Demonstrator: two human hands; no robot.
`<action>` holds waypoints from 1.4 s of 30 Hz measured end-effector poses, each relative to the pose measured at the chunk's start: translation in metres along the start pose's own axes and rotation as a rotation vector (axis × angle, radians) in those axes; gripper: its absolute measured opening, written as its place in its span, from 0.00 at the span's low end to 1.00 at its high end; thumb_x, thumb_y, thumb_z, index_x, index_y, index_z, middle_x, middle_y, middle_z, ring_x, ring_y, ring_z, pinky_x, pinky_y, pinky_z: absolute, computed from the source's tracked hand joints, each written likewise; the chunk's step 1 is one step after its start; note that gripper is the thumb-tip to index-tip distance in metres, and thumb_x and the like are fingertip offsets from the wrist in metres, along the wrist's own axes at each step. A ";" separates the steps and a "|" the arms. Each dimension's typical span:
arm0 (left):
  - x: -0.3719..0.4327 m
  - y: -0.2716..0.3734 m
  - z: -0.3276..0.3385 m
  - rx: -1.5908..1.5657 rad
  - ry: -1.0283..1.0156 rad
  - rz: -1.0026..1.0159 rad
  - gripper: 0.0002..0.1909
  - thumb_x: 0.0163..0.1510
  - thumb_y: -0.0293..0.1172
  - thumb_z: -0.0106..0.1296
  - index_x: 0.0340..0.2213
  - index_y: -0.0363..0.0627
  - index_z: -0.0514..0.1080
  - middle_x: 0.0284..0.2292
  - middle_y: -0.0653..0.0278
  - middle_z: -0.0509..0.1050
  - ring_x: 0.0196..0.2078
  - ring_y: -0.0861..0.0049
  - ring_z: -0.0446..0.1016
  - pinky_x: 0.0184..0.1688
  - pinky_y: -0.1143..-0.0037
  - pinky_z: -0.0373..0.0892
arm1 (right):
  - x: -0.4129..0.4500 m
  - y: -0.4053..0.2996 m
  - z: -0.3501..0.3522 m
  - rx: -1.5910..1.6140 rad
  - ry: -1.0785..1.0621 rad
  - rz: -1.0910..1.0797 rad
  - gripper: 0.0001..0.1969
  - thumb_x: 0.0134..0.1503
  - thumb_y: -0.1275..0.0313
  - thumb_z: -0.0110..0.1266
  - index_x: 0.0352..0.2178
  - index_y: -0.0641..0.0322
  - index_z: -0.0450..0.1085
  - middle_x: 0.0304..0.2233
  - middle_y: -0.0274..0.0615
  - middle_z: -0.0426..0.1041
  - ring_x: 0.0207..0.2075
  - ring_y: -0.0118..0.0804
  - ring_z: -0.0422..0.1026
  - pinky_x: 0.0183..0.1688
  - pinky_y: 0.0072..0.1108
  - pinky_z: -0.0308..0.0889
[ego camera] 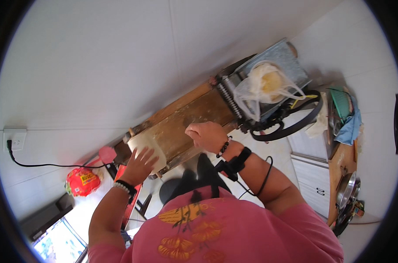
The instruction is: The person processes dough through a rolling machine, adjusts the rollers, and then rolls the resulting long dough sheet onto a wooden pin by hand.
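My left hand (141, 163) lies with its fingers spread on a pale roll of dough or cloth (148, 144) at the near left end of a long wooden frame (192, 113). Above the middle of this frame, my right hand (205, 133) is curled; whether it holds anything cannot be told. At the frame's far right end stands a metal roller machine (231, 98) with a spring-like row and a black drive belt (297, 131). A plastic bag (264, 85) with something yellowish in it rests on the machine.
On the right, a wooden counter (345, 157) bears a green basket (340, 103), a blue cloth (349, 128) and metal pans (346, 190). A red package (84, 181) hangs at the left, near a black cable (54, 165) plugged into a wall socket (15, 139). The wall runs behind the frame.
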State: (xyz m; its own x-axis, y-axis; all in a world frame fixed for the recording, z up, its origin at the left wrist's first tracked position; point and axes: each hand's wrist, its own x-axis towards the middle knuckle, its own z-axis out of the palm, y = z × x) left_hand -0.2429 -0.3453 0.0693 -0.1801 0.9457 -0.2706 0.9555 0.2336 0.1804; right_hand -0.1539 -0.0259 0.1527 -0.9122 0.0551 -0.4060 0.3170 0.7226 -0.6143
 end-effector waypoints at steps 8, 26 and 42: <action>-0.016 0.027 -0.030 -0.142 0.025 0.072 0.23 0.48 0.35 0.52 0.48 0.52 0.67 0.53 0.60 0.63 0.58 0.60 0.57 0.59 0.55 0.51 | -0.099 0.002 -0.087 -0.018 0.520 -0.117 0.19 0.51 0.69 0.53 0.46 0.56 0.65 0.45 0.44 0.70 0.45 0.45 0.70 0.46 0.29 0.66; -0.092 0.081 -0.014 -0.398 0.256 -0.454 0.11 0.48 0.27 0.49 0.35 0.41 0.72 0.33 0.58 0.73 0.40 0.60 0.69 0.48 0.64 0.63 | -0.064 0.159 -0.245 -0.597 0.207 0.393 0.16 0.51 0.61 0.51 0.32 0.67 0.72 0.31 0.52 0.75 0.37 0.50 0.73 0.39 0.34 0.67; -0.097 0.161 -0.016 -0.447 0.338 -0.645 0.10 0.49 0.28 0.50 0.35 0.42 0.73 0.31 0.55 0.74 0.37 0.58 0.71 0.42 0.65 0.67 | -0.098 0.147 -0.291 -0.066 0.325 0.225 0.15 0.46 0.66 0.50 0.20 0.74 0.71 0.17 0.49 0.73 0.17 0.39 0.73 0.24 0.28 0.68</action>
State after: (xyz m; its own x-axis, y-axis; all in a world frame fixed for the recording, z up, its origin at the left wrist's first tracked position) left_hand -0.0754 -0.3954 0.1391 -0.7852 0.5971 -0.1644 0.4728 0.7494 0.4636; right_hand -0.0934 0.2758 0.2995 -0.8596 0.4246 -0.2842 0.5109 0.7099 -0.4848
